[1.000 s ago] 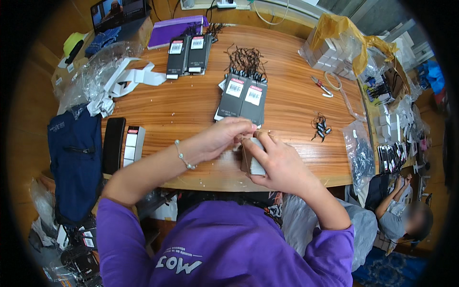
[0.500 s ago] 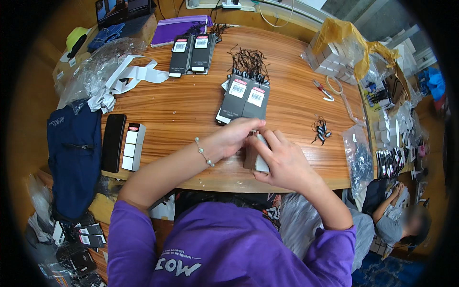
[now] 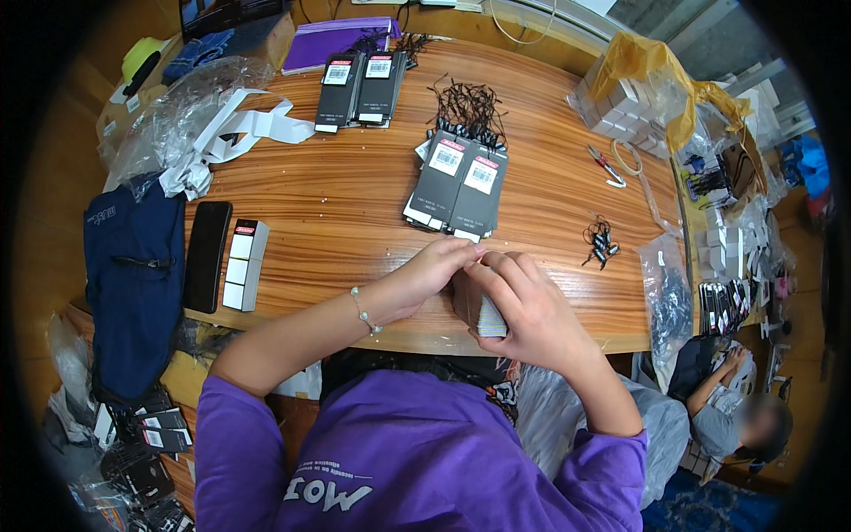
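A thick stack of cards (image 3: 490,319) with pale layered edges and a brownish side stands near the front edge of the table. My right hand (image 3: 536,306) is wrapped over it from the right, fingers curled across its top. My left hand (image 3: 425,279) is closed at the stack's far left end, its thumb and fingertips meeting those of the right; the fingers' undersides are hidden. Just beyond my hands lie two side-by-side piles of dark grey hang tags (image 3: 454,186) with white labels, their black strings (image 3: 467,111) bunched at the far end.
More grey tags (image 3: 377,84) lie at the back beside a purple packet (image 3: 310,44). To the left are a black phone (image 3: 208,257), a roll-label box (image 3: 244,270) and a navy bag (image 3: 133,284). Snips (image 3: 606,166) and black string pieces (image 3: 601,244) lie right. A co-worker (image 3: 736,412) sits at right.
The stack has tilted in my hands, so its layered edge shows more. My right fingers have drawn closer to my left thumb. The whole view has shifted slightly.
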A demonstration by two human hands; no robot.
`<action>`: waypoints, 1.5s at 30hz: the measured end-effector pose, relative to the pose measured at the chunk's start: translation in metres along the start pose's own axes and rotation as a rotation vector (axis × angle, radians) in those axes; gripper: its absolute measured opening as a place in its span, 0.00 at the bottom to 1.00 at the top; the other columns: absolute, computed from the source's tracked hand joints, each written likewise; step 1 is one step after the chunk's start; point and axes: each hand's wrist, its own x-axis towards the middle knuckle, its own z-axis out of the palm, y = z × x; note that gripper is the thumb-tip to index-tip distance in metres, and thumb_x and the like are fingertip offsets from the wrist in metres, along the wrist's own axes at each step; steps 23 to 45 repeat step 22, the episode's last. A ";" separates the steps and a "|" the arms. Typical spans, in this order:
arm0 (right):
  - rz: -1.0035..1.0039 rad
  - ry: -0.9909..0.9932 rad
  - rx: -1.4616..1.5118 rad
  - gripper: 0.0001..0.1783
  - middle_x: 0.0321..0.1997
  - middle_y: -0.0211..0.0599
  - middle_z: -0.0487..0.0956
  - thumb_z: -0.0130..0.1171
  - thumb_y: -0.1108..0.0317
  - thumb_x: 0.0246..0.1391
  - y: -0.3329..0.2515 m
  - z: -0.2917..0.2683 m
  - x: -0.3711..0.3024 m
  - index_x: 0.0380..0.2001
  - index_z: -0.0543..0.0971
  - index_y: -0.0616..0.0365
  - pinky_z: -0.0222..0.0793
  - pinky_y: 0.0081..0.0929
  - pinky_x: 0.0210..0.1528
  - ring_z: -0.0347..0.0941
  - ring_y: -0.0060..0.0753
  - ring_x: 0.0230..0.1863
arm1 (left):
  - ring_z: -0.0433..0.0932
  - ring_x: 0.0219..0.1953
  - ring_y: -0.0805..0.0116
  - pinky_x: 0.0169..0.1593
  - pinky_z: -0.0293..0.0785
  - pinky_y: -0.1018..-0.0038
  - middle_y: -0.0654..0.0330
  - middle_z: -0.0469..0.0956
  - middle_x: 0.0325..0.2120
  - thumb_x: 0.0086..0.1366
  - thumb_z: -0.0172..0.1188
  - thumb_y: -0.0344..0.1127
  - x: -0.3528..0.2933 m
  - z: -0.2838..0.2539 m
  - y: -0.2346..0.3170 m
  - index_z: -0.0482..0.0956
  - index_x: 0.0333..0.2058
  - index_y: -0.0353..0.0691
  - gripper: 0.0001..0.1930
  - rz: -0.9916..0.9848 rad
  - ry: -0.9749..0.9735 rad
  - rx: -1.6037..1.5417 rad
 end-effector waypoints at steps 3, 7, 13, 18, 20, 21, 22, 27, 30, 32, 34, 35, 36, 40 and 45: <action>-0.039 -0.017 -0.034 0.42 0.45 0.42 0.66 0.66 0.68 0.24 0.000 -0.006 0.003 0.50 0.64 0.57 0.63 0.36 0.48 0.63 0.45 0.47 | 0.67 0.37 0.77 0.42 0.63 0.80 0.66 0.72 0.33 0.65 0.45 0.42 0.000 -0.003 -0.006 0.72 0.40 0.36 0.15 0.082 0.025 0.028; -0.016 -0.013 0.085 0.40 0.44 0.43 0.66 0.65 0.70 0.24 0.002 -0.004 0.005 0.50 0.64 0.57 0.62 0.36 0.49 0.62 0.46 0.48 | 0.67 0.34 0.77 0.39 0.64 0.79 0.66 0.71 0.30 0.66 0.45 0.40 0.005 -0.009 -0.014 0.72 0.35 0.36 0.13 0.125 0.022 0.102; -0.028 -0.128 0.163 0.39 0.46 0.44 0.65 0.63 0.72 0.26 0.002 -0.013 0.008 0.50 0.64 0.57 0.62 0.37 0.51 0.60 0.48 0.50 | 0.66 0.32 0.77 0.37 0.64 0.79 0.64 0.69 0.27 0.65 0.46 0.37 0.007 -0.016 -0.020 0.69 0.31 0.36 0.10 0.248 0.003 0.283; -0.077 -0.238 0.318 0.45 0.51 0.45 0.63 0.58 0.76 0.24 0.015 -0.022 0.009 0.56 0.61 0.52 0.58 0.38 0.54 0.59 0.48 0.51 | 0.66 0.31 0.77 0.36 0.65 0.79 0.65 0.69 0.27 0.64 0.46 0.34 0.010 -0.020 -0.033 0.69 0.32 0.36 0.07 0.331 0.008 0.332; -0.061 -0.232 0.339 0.45 0.52 0.44 0.63 0.58 0.76 0.25 0.018 -0.021 0.004 0.57 0.60 0.52 0.56 0.38 0.55 0.59 0.49 0.52 | 0.66 0.31 0.78 0.36 0.65 0.79 0.65 0.70 0.27 0.64 0.46 0.33 0.010 -0.018 -0.032 0.69 0.32 0.37 0.07 0.324 0.013 0.334; -0.053 -0.228 0.349 0.46 0.52 0.44 0.62 0.58 0.75 0.25 0.019 -0.020 0.003 0.57 0.60 0.52 0.55 0.38 0.56 0.58 0.49 0.53 | 0.66 0.31 0.78 0.36 0.65 0.79 0.65 0.70 0.27 0.64 0.45 0.33 0.009 -0.017 -0.030 0.69 0.32 0.37 0.06 0.320 0.016 0.334; -0.051 -0.226 0.348 0.46 0.52 0.44 0.62 0.58 0.75 0.25 0.020 -0.020 0.002 0.57 0.60 0.52 0.55 0.38 0.56 0.58 0.49 0.53 | 0.66 0.31 0.78 0.36 0.65 0.79 0.65 0.70 0.27 0.64 0.45 0.33 0.010 -0.017 -0.030 0.69 0.32 0.37 0.06 0.321 0.013 0.336; -0.051 -0.226 0.348 0.46 0.52 0.44 0.62 0.58 0.75 0.25 0.020 -0.020 0.002 0.57 0.60 0.52 0.55 0.38 0.56 0.58 0.49 0.53 | 0.66 0.31 0.78 0.36 0.65 0.79 0.65 0.70 0.27 0.64 0.45 0.33 0.010 -0.017 -0.030 0.69 0.32 0.37 0.06 0.321 0.013 0.336; -0.051 -0.226 0.348 0.46 0.52 0.44 0.62 0.58 0.75 0.25 0.020 -0.020 0.002 0.57 0.60 0.52 0.55 0.38 0.56 0.58 0.49 0.53 | 0.66 0.31 0.78 0.36 0.65 0.79 0.65 0.70 0.27 0.64 0.45 0.33 0.010 -0.017 -0.030 0.69 0.32 0.37 0.06 0.321 0.013 0.336; -0.051 -0.226 0.348 0.46 0.52 0.44 0.62 0.58 0.75 0.25 0.020 -0.020 0.002 0.57 0.60 0.52 0.55 0.38 0.56 0.58 0.49 0.53 | 0.66 0.31 0.78 0.36 0.65 0.79 0.65 0.70 0.27 0.64 0.45 0.33 0.010 -0.017 -0.030 0.69 0.32 0.37 0.06 0.321 0.013 0.336; -0.051 -0.226 0.348 0.46 0.52 0.44 0.62 0.58 0.75 0.25 0.020 -0.020 0.002 0.57 0.60 0.52 0.55 0.38 0.56 0.58 0.49 0.53 | 0.66 0.31 0.78 0.36 0.65 0.79 0.65 0.70 0.27 0.64 0.45 0.33 0.010 -0.017 -0.030 0.69 0.32 0.37 0.06 0.321 0.013 0.336; -0.051 -0.226 0.348 0.46 0.52 0.44 0.62 0.58 0.75 0.25 0.020 -0.020 0.002 0.57 0.60 0.52 0.55 0.38 0.56 0.58 0.49 0.53 | 0.66 0.31 0.78 0.36 0.65 0.79 0.65 0.70 0.27 0.64 0.45 0.33 0.010 -0.017 -0.030 0.69 0.32 0.37 0.06 0.321 0.013 0.336; -0.051 -0.226 0.348 0.46 0.52 0.44 0.62 0.58 0.75 0.25 0.020 -0.020 0.002 0.57 0.60 0.52 0.55 0.38 0.56 0.58 0.49 0.53 | 0.66 0.31 0.78 0.36 0.65 0.79 0.65 0.70 0.27 0.64 0.45 0.33 0.010 -0.017 -0.030 0.69 0.32 0.37 0.06 0.321 0.013 0.336; -0.051 -0.226 0.348 0.46 0.52 0.44 0.62 0.58 0.75 0.25 0.020 -0.020 0.002 0.57 0.60 0.52 0.55 0.38 0.56 0.58 0.49 0.53 | 0.66 0.31 0.78 0.36 0.65 0.79 0.65 0.70 0.27 0.64 0.45 0.33 0.010 -0.017 -0.030 0.69 0.32 0.37 0.06 0.321 0.013 0.336; -0.051 -0.226 0.348 0.46 0.52 0.44 0.62 0.58 0.75 0.25 0.020 -0.020 0.002 0.57 0.60 0.52 0.55 0.38 0.56 0.58 0.49 0.53 | 0.66 0.31 0.78 0.36 0.65 0.79 0.65 0.70 0.27 0.64 0.45 0.33 0.010 -0.017 -0.030 0.69 0.32 0.37 0.06 0.321 0.013 0.336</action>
